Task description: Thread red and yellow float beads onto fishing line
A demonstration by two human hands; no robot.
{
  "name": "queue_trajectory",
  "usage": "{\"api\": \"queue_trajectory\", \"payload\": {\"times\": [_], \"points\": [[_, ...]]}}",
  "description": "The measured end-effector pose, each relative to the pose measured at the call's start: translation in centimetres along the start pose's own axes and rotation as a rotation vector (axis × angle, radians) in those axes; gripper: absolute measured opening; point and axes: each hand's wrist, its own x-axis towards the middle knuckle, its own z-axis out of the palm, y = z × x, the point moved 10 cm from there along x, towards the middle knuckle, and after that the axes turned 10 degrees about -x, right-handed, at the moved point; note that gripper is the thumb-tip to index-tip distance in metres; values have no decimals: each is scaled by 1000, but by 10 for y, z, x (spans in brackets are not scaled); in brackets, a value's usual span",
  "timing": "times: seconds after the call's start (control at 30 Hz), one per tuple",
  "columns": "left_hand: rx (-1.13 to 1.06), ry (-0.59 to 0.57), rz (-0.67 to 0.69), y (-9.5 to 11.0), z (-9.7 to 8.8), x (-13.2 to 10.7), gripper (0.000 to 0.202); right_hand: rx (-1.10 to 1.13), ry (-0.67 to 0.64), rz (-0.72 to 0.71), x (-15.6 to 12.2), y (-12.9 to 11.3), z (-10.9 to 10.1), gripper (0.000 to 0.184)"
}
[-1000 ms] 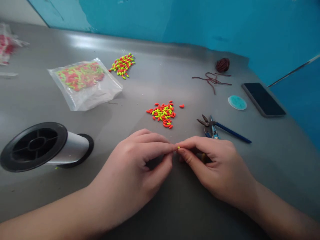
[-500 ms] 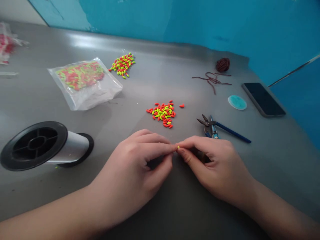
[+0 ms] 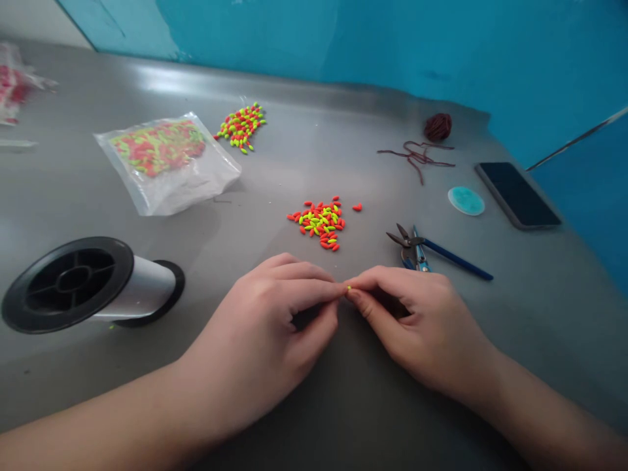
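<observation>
Between the thumb and index finger of my right hand (image 3: 417,320) a small yellow-green bead (image 3: 349,288) is pinched. My left hand (image 3: 275,320) is closed too, its fingertips meeting those of the right at the bead; whatever it pinches is too small or hidden to name. Just beyond the hands lies a loose pile of red and yellow-green oval beads (image 3: 318,221), with a pair of red ones (image 3: 357,207) off to its right. Pliers with blue handles (image 3: 456,259) and a second blue-handled tool (image 3: 420,255) rest behind my right hand, partly covered.
On the left stand a spool (image 3: 147,288) of clear line and a plastic bag of beads (image 3: 167,176). Farther back is another bead pile (image 3: 241,127). At right are brown yarn (image 3: 437,127), cut strands (image 3: 417,155), a turquoise disc (image 3: 466,200) and a phone (image 3: 517,194).
Almost nothing differs. Both hands keep their pinch at the same spot, with only a tiny shift of the fingers.
</observation>
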Motion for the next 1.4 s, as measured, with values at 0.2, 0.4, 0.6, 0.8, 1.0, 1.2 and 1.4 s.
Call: {"api": "queue_trajectory", "payload": {"times": [0.2,0.4,0.6,0.8,1.0,1.2,1.4], "points": [[13,-12,-5,-2,1,-1,27,-18,-15,7,0,0,1,17],[26,-23,1,-3,2,0,26,-23,-24,6,0,1,3,16],[36,-34,10,-1,4,1,26,-31,-51,21,1,3,7,17],[95,-73,61,2,7,-2,26,-33,-54,22,0,2,6,18],[141,-97,105,5,10,-4,21,-54,-43,42,0,5,6,19],[184,-131,75,2,14,-6,23,-77,-52,44,0,5,8,19],[192,-133,74,3,14,-5,22,-97,-46,39,2,4,8,21]]}}
